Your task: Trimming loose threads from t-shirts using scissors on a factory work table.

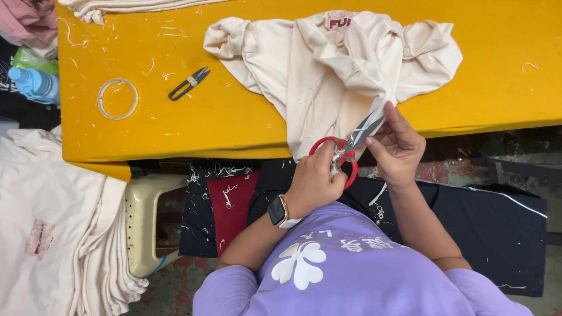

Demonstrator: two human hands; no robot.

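One head view, looking down. Red-handled scissors (349,146) at the near edge of the yellow table (234,126), long axis diagonal, blades pointing up and to the right into the cream garment (328,70). Left hand (316,178), fingers curled through the red handles, watch (280,212) on the wrist. Right hand (398,146), fingers pinching the cloth beside the blades. Farther left on the table: thread snips (189,83), tape ring (117,99). Stacked cream garments (52,234) at lower left; no filled container discernible.

Red-handled scissors (345,153), cream garment (333,64), yellow table (175,129), purple shirt (351,275) w/ white flower.
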